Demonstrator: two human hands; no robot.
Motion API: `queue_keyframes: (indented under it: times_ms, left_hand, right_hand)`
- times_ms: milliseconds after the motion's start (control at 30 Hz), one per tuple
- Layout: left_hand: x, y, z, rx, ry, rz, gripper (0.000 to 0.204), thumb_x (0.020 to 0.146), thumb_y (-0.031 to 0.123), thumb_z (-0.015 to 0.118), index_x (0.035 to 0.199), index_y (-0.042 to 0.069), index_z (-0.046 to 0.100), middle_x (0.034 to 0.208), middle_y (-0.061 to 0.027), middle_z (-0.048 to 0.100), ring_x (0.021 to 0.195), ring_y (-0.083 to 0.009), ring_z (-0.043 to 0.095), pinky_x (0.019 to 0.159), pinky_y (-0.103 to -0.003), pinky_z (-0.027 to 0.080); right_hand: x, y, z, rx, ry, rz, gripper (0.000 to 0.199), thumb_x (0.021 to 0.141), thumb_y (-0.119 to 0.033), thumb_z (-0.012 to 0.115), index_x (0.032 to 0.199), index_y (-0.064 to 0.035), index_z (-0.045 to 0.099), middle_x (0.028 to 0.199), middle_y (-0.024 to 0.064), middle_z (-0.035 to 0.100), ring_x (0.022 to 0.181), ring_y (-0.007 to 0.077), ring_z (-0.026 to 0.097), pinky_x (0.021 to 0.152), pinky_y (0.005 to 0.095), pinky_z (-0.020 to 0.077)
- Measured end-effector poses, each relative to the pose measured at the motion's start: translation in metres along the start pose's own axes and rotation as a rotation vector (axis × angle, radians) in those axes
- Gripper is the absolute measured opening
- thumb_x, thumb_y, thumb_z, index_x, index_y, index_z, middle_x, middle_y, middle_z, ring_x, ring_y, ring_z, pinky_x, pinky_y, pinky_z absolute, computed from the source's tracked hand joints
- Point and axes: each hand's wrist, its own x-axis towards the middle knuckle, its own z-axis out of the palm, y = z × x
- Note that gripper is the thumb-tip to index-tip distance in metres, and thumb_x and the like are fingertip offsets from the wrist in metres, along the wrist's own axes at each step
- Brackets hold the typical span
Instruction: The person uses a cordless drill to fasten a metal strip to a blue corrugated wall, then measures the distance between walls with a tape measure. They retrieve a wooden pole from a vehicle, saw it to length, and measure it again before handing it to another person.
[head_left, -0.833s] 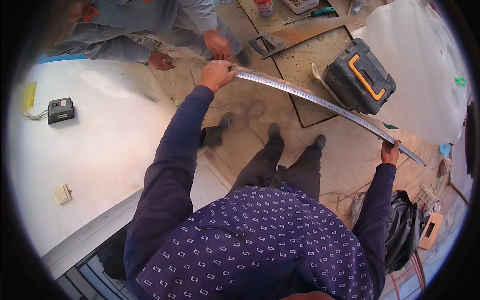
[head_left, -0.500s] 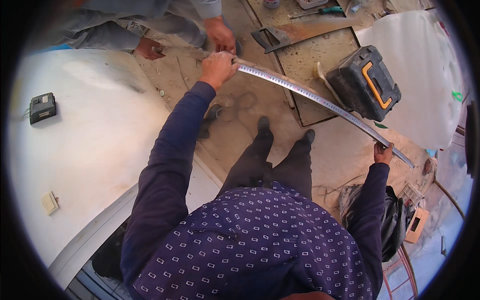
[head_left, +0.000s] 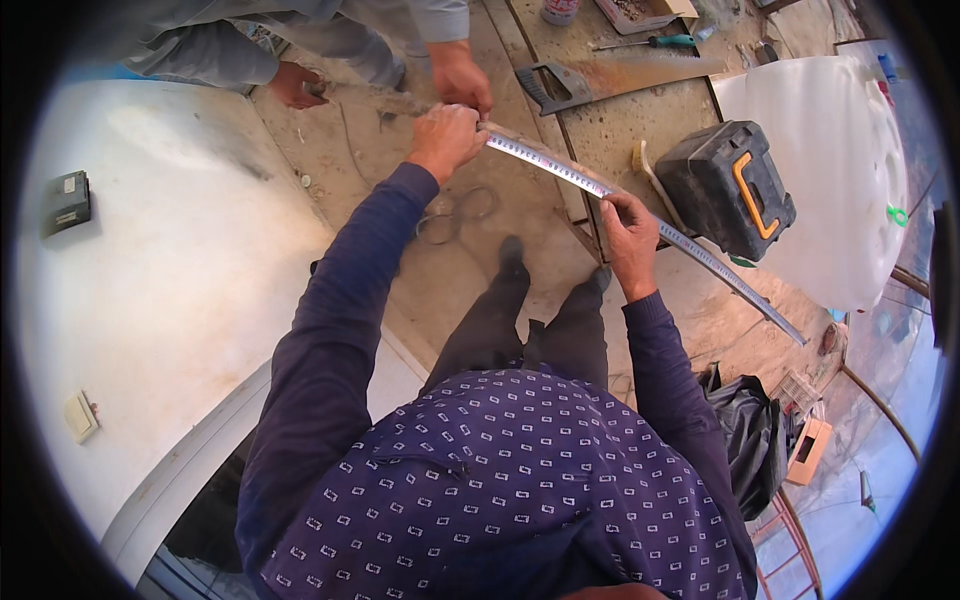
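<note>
My left hand [head_left: 447, 138] is closed around the left part of a tape measure's blade [head_left: 545, 165] and the long thin strip under it. The silvery, marked blade slants down to the right along this strip. Farther right, my right hand [head_left: 628, 238] grips the blade and strip, its thumb and fingers at the near edge. Beyond my right hand the blade runs past a black toolbox. Just beyond my left hand is a co-worker's hand [head_left: 461, 80], close to the strip. The co-worker's other hand [head_left: 297, 85] is farther left, holding the strip's blurred far end.
A handsaw [head_left: 575, 85], a screwdriver [head_left: 645, 42] and the black toolbox [head_left: 725, 185] with an orange handle lie on boards ahead. A white panel [head_left: 190, 230] bearing a black box [head_left: 66, 204] stands left. A black bag [head_left: 748, 435] lies right.
My right hand has moved left along the tape measure's blade, from near its right end to the middle. The co-worker's nearer hand has shifted slightly right. My left hand keeps its grip.
</note>
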Motion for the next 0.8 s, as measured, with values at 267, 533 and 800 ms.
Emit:
queue_keyframes:
  times_ms: [267,533,800]
  left_hand:
    - [0.002,-0.006,0.003,0.011,0.010,0.058,0.029,0.086,0.042,0.074,0.094,0.014,0.078,0.095,-0.0106,0.075,0.098,-0.0333,0.071,0.080,-0.049,0.057]
    - [-0.005,-0.013,0.015,0.009,0.112,0.105,0.028,0.085,0.040,0.074,0.089,0.012,0.076,0.097,-0.0082,0.074,0.100,-0.0308,0.070,0.080,-0.047,0.057]
    - [-0.009,-0.010,0.016,-0.010,0.137,0.070,0.025,0.084,0.036,0.074,0.090,0.012,0.076,0.097,-0.0065,0.073,0.102,-0.0287,0.068,0.080,-0.044,0.057]
  right_hand:
    - [0.137,0.008,0.099,-0.240,-0.415,0.091,0.043,0.084,-0.028,0.071,0.114,0.0026,0.074,0.106,0.0216,0.076,0.093,0.0282,0.073,0.087,0.0380,0.0552]
    - [0.155,0.018,0.111,-0.249,-0.682,0.426,0.039,0.084,-0.030,0.070,0.105,0.0024,0.076,0.091,0.0143,0.075,0.079,0.0192,0.068,0.074,0.0352,0.0534]
    - [0.158,0.035,0.110,-0.346,-0.798,0.203,0.024,0.087,-0.023,0.066,0.098,-0.0046,0.076,0.085,0.0120,0.074,0.074,0.0215,0.068,0.069,0.0343,0.0532]
